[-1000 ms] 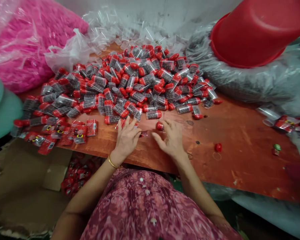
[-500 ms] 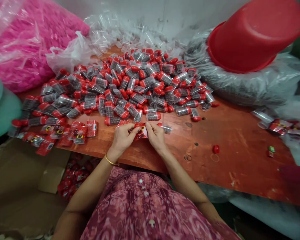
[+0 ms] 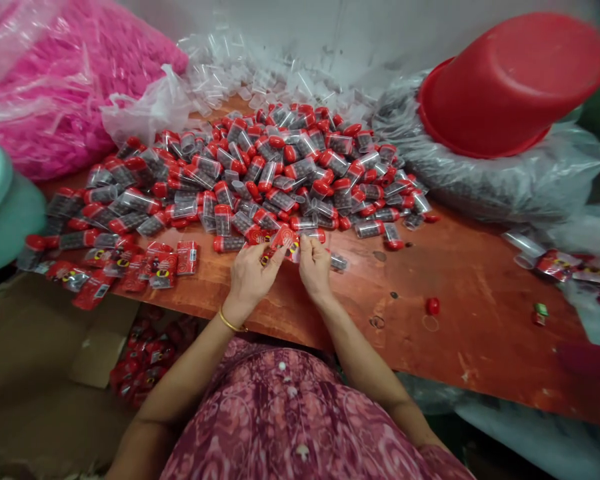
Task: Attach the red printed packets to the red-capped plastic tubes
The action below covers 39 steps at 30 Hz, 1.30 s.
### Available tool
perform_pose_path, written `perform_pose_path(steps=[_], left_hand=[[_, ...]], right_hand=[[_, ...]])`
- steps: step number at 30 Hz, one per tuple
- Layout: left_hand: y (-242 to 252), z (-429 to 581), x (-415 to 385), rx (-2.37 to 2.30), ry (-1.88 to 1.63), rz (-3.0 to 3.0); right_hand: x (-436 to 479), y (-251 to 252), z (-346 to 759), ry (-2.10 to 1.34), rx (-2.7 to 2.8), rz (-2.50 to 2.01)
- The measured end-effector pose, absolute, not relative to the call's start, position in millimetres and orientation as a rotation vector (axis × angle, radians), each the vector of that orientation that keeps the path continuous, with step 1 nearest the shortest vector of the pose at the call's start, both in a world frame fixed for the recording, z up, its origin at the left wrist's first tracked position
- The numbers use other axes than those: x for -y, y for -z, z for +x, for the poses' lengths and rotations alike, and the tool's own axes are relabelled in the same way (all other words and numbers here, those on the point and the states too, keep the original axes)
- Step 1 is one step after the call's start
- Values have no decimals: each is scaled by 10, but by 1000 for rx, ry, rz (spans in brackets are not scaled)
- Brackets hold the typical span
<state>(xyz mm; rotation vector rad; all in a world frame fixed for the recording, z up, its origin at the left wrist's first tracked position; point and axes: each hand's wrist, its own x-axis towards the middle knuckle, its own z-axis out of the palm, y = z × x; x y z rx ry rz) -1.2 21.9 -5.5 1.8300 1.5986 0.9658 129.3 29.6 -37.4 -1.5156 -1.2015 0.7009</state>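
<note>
One red packet (image 3: 284, 238) sits clamped by fingers (image 3: 275, 263), left hand (image 3: 250, 275) eight o'clock, right hand (image 3: 315, 270) four; dark tube (image 3: 339, 262) lies four o'clock off right fingertips (nearer), axis roughly ten-to-four.

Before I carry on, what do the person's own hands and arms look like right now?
The left hand and right hand are ungloved. A thin gold-coloured bangle circles the left wrist; none shows on the right. Both forearms are bare below a maroon-and-pink patterned top.
</note>
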Motion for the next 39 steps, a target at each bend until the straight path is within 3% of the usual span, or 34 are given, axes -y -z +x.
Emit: perform_pose_path(steps=[6, 11, 15, 24, 29, 32, 36, 39], left_hand=[[139, 100, -254, -1305, -1118, 1201], [123, 91, -222, -1333, -1156, 1251], [108, 124, -167, -1388, -1186, 1287], [29, 105, -173, -1119, -1019, 570], [3, 45, -203, -1107, -1053, 404], [-5, 89, -203, -1089, -1056, 393], [-1, 191, -161, -1079, -1074, 418], [11, 223, -121, -1091, -1126, 458]], right_hand=[[-167, 286, 1202, -732, 1167, -1427], [-60, 242, 1197, -941, 1177, -1323], [-25, 273, 1199, -821, 1243, -1379], [-31, 266, 1419, -663, 1494, -1463], [-26, 352, 2155, -235, 1932, -1718], [4, 468, 2452, -166, 2127, -1794], [122, 476, 2389, -244, 1926, -1733], [287, 294, 2164, -510, 1629, -1626]])
